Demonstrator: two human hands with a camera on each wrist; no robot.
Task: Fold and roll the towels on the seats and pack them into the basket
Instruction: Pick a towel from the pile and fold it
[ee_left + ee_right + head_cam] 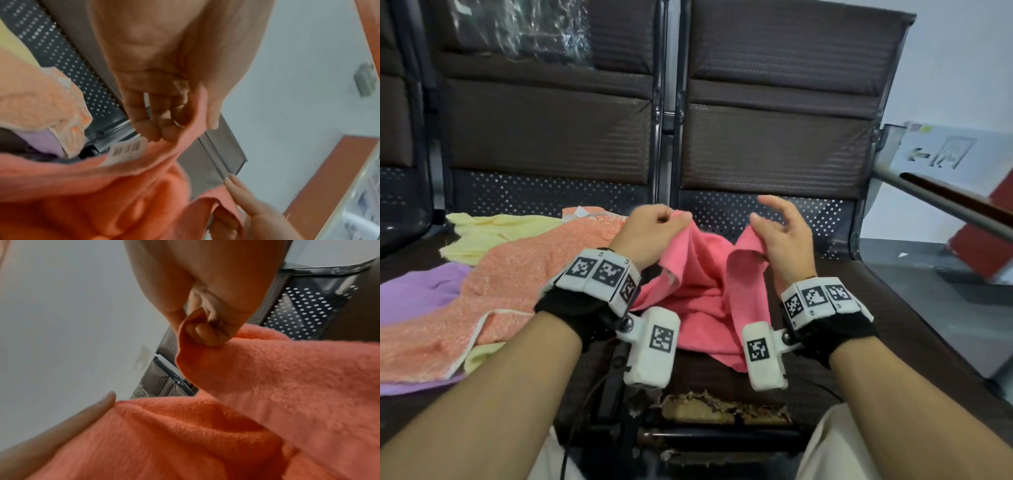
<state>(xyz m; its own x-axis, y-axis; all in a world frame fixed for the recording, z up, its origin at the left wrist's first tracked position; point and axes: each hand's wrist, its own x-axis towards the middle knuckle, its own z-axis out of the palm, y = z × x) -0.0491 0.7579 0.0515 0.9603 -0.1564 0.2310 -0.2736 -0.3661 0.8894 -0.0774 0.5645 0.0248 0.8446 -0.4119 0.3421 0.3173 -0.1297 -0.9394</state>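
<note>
A pink towel (698, 284) lies bunched on the right seat (883, 308), its top edge lifted off the cushion. My left hand (654, 226) grips one raised corner in curled fingers, thumb on top. In the left wrist view the left hand (174, 123) holds the towel (102, 203) just above a white barcode label (127, 149). My right hand (777, 236) pinches the other raised part, index and middle finger sticking up loosely. The right wrist view shows the right hand (207, 331) with curled fingers round a fold of the towel (267, 386). No basket is in view.
On the left seat lie an orange towel (517, 284), a yellow towel (493, 236) and a purple towel (417, 294), overlapping. A metal armrest (945, 202) runs at the right. The right seat's front edge is torn (722, 407). A plastic bag (524, 31) leans on the left backrest.
</note>
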